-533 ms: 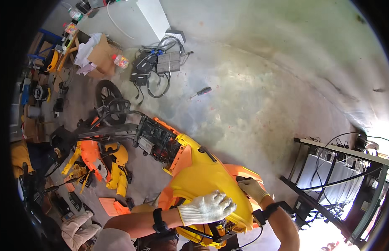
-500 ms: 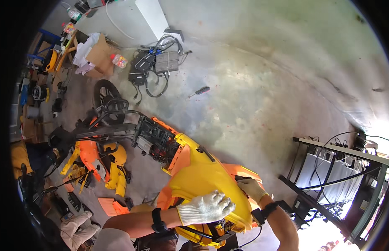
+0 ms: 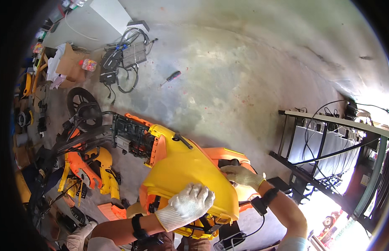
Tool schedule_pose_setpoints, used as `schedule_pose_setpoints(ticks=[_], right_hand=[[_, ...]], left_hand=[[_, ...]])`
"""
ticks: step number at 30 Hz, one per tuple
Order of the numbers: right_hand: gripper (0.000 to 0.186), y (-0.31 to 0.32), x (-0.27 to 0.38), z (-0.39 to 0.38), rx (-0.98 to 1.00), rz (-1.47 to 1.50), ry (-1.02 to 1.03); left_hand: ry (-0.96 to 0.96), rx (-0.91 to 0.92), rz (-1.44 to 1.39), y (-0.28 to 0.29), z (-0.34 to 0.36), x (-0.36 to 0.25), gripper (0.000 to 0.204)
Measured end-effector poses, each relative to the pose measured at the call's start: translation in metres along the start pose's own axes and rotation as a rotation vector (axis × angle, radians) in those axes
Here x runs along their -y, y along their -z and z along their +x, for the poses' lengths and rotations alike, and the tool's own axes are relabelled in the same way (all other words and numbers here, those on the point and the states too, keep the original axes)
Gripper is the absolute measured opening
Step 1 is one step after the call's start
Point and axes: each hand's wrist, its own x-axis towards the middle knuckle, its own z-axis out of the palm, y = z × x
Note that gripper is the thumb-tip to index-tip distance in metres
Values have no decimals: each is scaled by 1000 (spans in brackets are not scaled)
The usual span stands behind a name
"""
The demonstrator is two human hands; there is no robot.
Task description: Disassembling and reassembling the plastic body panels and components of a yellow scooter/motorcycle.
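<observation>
The yellow cover [image 3: 190,163] of a partly stripped vehicle is found between the two hands and ahead of them, its narrower end nearest the grip. By the gloved left hand [image 3: 187,205], its near left edge is overlapped; the fingers are loosely curled, and whether anything is pinched beneath them cannot be told. The cover's right edge is met by the gloved right hand [image 3: 241,175], whose fingers are bent, their tips partly hidden, so how firmly it is gripped cannot be told. Beyond the right hand, an orange side panel [image 3: 221,153] is seen. Ahead and to the left of the left hand, a black frame section [image 3: 129,136] and a wheel [image 3: 83,104] are exposed, with loose orange and yellow panels [image 3: 104,167] scattered nearer. A screwdriver [image 3: 173,76] is seen on the floor, well ahead of both hands.
</observation>
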Motion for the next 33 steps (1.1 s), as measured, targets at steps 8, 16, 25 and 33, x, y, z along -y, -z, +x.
schedule_pose_setpoints(ticks=[8, 16, 25, 33], right_hand=[[39, -39, -29, -25, -314, 978, -134], [50, -21, -38, -16, -134, 1025, -48], [43, -35, 0, 6, -452, 32, -115], [17, -34, -58, 15, -559, -494, -99]], left_hand=[[-65, -111, -11, -17, 27, -33, 39], [-135, -82, -12, -13, 38, -23, 32], [-173, -88, -83, -4, 29, -16, 38], [-133, -91, -65, 2, 21, -13, 37]])
